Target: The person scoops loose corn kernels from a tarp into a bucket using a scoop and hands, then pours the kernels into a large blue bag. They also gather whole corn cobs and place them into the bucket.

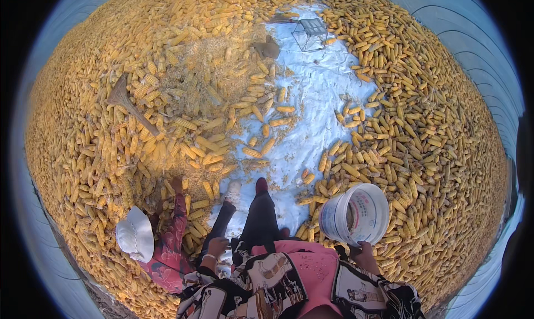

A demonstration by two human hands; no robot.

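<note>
My right hand [363, 253] grips the rim of a white plastic bucket [368, 212], which is tilted and has printing on it. A little loose material lies inside the bucket, too small to make out. My left hand [217, 247] hangs at my side, close to a co-worker in a white hat [135, 234] and a red patterned sleeve [175, 231]; its fingers are partly curled and I cannot tell if they hold anything. The co-worker's hand [177, 184] reaches down to the ears of corn at the left.
Heaps of corn ears [417, 131] rise on both sides of a pale plastic sheet [313, 85]. A broom [131, 104] lies on the left heap. Near the far end stand a wire-frame stand [311, 33] and a brown object. Loose kernels [187, 85] and scattered ears lie about.
</note>
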